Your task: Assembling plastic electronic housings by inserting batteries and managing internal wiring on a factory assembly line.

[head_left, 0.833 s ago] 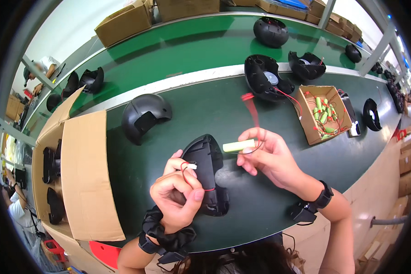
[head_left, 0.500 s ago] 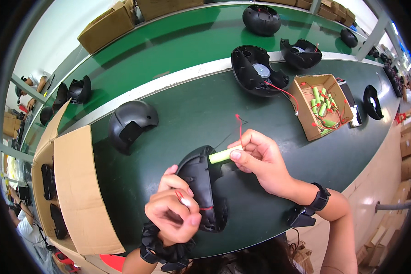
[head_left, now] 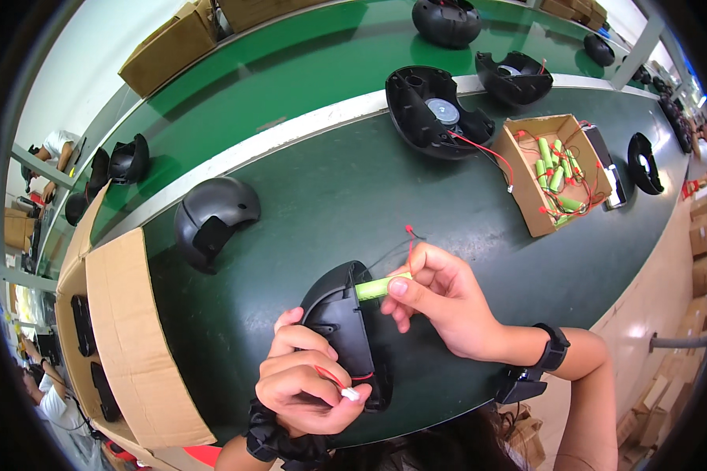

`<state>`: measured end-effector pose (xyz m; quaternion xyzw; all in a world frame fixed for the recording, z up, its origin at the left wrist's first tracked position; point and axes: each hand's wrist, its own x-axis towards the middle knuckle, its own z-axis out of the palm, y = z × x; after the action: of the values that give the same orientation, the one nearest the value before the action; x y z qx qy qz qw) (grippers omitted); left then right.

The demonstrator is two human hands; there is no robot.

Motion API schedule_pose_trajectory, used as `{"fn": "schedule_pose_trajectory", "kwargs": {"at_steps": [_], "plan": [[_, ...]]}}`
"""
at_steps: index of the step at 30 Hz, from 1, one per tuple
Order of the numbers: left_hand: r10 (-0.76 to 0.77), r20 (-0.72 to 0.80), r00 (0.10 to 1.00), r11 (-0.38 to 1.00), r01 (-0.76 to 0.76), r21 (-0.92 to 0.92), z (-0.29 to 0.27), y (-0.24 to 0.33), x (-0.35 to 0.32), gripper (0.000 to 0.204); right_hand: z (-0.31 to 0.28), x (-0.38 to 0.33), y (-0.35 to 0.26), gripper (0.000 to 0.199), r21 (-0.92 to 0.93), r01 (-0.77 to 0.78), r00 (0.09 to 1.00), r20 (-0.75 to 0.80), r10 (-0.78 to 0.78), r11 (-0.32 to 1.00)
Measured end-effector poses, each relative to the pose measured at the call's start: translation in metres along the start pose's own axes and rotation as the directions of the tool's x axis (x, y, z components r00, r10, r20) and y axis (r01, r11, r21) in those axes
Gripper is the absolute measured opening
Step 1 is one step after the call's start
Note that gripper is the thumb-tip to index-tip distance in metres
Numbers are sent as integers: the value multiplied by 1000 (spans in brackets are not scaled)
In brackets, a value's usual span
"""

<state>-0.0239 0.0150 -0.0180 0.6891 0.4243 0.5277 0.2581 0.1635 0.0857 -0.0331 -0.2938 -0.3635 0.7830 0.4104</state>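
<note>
My left hand (head_left: 310, 377) is closed on a black plastic shell (head_left: 339, 330) with a straight edge and a rounded back. A red wire with a white connector (head_left: 351, 393) sticks out by its fingers. In my right hand (head_left: 440, 298), thumb and fingers pinch a green cylindrical battery (head_left: 373, 288), whose left end is at the shell's upper inner edge. Whether that end is inside the shell I cannot tell. From the battery's right end rises a red and black lead with a small red connector (head_left: 409, 229).
An open cardboard box (head_left: 538, 212) of green batteries stands at the right. Black shells with speakers (head_left: 416, 129) lie behind it. Left are a black domed cover (head_left: 212, 220) and a larger carton (head_left: 141, 337) holding black parts. A green belt (head_left: 306, 71) runs along the far side.
My right hand and the battery have moved slightly down and left, against the shell. The white connector by my left hand has shifted right and down. The surroundings have shifted slightly in view.
</note>
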Motion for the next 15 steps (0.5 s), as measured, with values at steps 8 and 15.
{"fn": "schedule_pose_trajectory", "kwargs": {"at_steps": [8, 15], "plan": [[25, 63, 998, 999, -26, 26, 3, 6, 0, 37, 6, -6, 4, 17, -166, 85, 996, 36, -80, 982], [0, 32, 999, 999, -1, 41, 1, 6, -2, 37, 1, -8, -3, 13, -176, 42, 994, 104, -23, 983]]}}
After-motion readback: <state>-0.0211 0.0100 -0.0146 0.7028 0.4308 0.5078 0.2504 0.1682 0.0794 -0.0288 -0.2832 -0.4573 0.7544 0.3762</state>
